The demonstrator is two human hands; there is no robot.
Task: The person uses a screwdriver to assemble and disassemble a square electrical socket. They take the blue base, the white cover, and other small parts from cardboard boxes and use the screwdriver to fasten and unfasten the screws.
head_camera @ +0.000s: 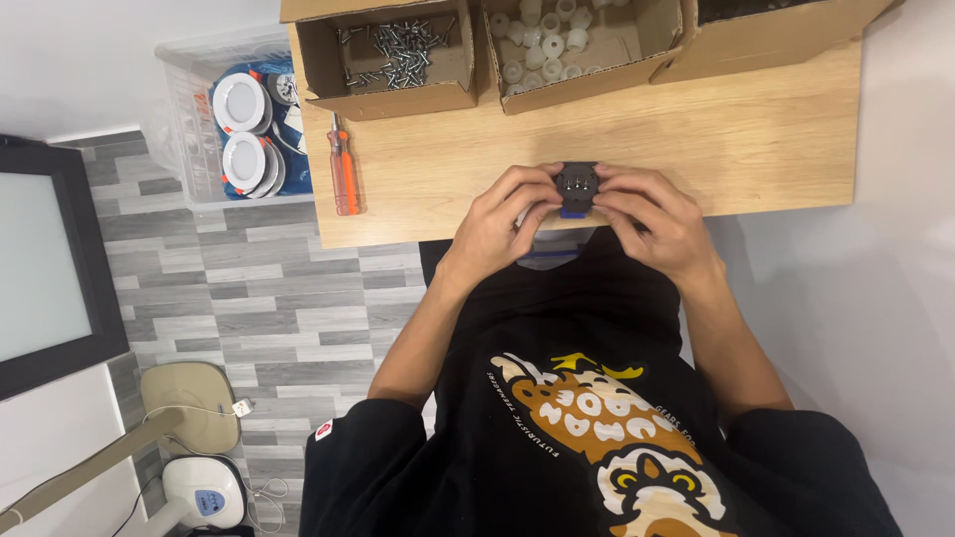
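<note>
Light wooden table (756, 139), grey plank floor (259, 298) (mixed tones), white wall (80, 60), black-framed panel (40, 268) at left.

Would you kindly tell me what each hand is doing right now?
Left hand: closed on the small black part at the table edge.
Right hand: closed on the same small black part.

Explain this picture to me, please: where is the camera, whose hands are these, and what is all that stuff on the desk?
The camera sits on a person's head and looks down. Their left hand and right hand together hold a small black part over the near edge of a wooden desk. At the back stand open cardboard boxes: one of screws, one of white plastic pieces. An orange-handled screwdriver lies at the left. Beside the desk, a clear bin holds round white fittings.
</note>
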